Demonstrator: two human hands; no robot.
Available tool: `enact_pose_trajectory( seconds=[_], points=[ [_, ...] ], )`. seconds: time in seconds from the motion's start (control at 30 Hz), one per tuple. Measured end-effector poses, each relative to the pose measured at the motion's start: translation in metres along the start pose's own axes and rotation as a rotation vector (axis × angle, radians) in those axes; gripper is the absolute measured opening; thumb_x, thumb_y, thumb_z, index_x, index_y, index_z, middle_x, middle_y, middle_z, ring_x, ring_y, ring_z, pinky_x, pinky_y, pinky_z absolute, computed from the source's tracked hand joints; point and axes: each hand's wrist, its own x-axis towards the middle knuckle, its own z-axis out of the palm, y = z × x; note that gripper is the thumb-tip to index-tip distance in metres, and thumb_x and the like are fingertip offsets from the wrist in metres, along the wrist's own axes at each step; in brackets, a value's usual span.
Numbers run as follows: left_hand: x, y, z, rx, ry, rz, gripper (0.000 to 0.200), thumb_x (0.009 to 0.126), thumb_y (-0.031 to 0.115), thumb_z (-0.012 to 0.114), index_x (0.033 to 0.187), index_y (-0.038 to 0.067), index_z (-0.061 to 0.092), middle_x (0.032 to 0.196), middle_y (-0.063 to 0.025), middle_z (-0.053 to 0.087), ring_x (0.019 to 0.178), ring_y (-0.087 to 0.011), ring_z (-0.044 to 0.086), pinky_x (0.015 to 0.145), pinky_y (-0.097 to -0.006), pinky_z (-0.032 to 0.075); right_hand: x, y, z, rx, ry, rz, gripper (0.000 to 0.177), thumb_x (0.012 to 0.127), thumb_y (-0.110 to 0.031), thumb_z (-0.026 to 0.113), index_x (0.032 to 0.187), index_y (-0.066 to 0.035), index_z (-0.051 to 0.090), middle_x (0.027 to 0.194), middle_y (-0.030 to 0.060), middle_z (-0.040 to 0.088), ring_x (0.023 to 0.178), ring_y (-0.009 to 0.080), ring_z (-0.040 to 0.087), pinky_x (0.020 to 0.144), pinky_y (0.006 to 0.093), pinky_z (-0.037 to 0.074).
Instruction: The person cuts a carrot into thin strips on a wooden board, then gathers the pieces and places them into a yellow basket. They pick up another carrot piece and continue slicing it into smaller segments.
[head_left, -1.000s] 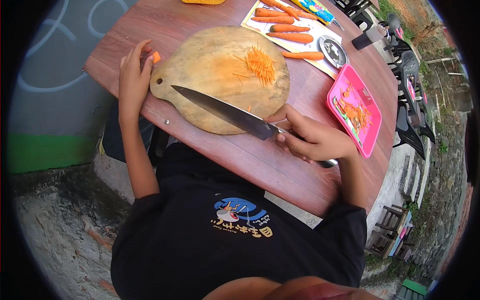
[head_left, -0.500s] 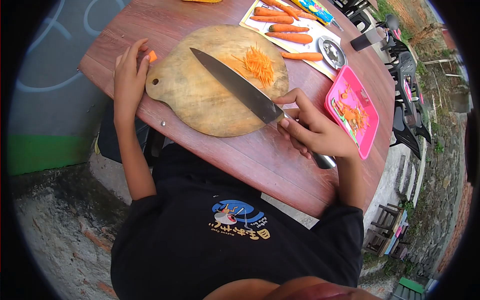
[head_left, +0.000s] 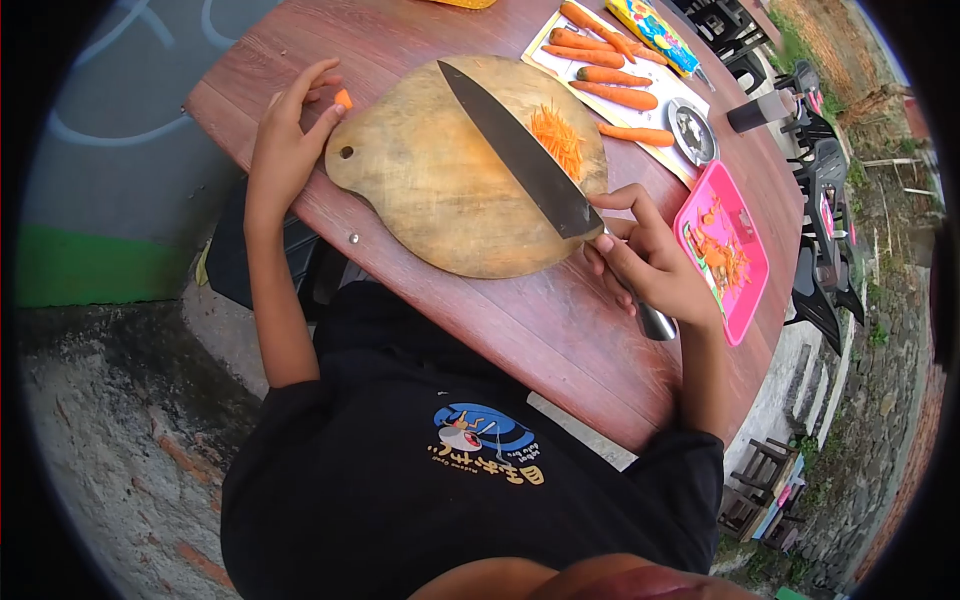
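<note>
Fingers of the right hand [head_left: 652,262] closed round the handle of the knife [head_left: 520,155]; blade slants over the board [head_left: 410,170], tip toward its far edge. Can't tell from my end if steel touches wood. Carrot shreds [head_left: 556,140] just right of the blade, right hand nearer. Left hand's [head_left: 288,145] fingers parted, gripping nothing I can see; carrot piece [head_left: 343,99] at the thumb tip, toward the left corner of the desk [head_left: 570,340].

Soft, even daylight covers the table [head_left: 560,330], with a bright glint on the knife handle [head_left: 656,324] and deep shade underneath the tabletop. Fisheye distortion bows the edges (black vignetting rings the view); distant chairs [head_left: 815,310] look soft.
</note>
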Motion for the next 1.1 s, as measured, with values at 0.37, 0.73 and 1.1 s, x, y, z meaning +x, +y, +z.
enact_pose_trajectory(
  seconds=[0.37, 0.73, 1.1],
  points=[
    [0.011, -0.008, -0.011, 0.041, -0.155, 0.038, 0.059, 0.091, 0.011, 0.071, 0.147, 0.015, 0.052, 0.117, -0.0062, 0.066, 0.111, -0.0241, 0.055, 0.104, -0.0371, 0.043, 0.015, 0.037, 0.014, 0.332, -0.191, -0.090, 0.035, 0.106, -0.006, 0.049, 0.139, -0.012, 0.036, 0.084, 0.0072, 0.056, 0.047, 0.0055, 0.048, 0.041, 0.0209, 0.039],
    [0.030, -0.004, -0.021, -0.044, -0.288, 0.023, 0.032, 0.091, 0.001, 0.066, 0.123, 0.005, 0.067, 0.100, -0.0021, 0.055, 0.092, -0.0131, 0.051, 0.086, -0.0255, 0.044, 0.021, 0.034, 0.003, 0.363, -0.344, -0.041, 0.032, 0.107, -0.007, 0.046, 0.138, -0.010, 0.036, 0.086, 0.0093, 0.057, 0.046, 0.0060, 0.049, 0.041, 0.0205, 0.041],
    [0.030, 0.057, 0.008, -0.285, -0.078, 0.001, 0.015, 0.092, 0.008, 0.070, 0.105, 0.001, 0.075, 0.097, -0.0034, 0.071, 0.078, -0.0087, 0.058, 0.071, -0.0245, 0.046, 0.020, 0.034, -0.003, 0.389, -0.388, 0.005, 0.036, 0.106, -0.006, 0.047, 0.141, -0.011, 0.035, 0.088, 0.0087, 0.058, 0.048, 0.0056, 0.050, 0.043, 0.0203, 0.041]
  ],
)
